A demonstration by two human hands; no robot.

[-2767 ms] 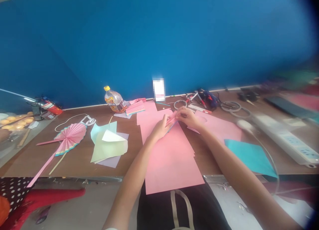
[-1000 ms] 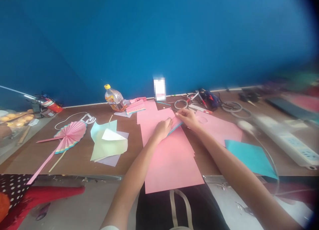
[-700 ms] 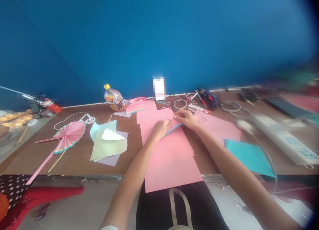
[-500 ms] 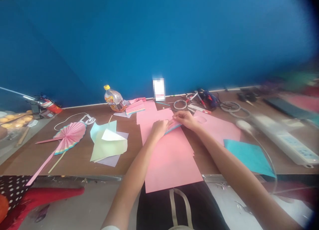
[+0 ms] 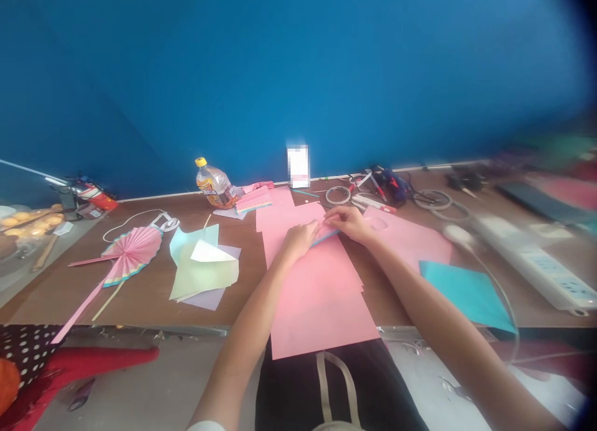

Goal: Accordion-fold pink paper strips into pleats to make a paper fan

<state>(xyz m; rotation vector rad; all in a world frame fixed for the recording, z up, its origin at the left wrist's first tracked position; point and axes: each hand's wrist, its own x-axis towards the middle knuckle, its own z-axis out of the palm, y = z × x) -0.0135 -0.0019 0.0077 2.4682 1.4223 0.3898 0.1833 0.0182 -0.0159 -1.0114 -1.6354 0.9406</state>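
The brown table runs to the blue wall. On it lies a big pink sheet, its near edge overhanging the table's edge. At the sheet's far end, left hand and right hand pinch a folded pink strip. Bare wood shows left of the sheet.

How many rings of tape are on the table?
3 that I can see. One tape ring lies just beyond the hands; two more overlap farther right, near the blue wall. Others may hide in the blurry right side.
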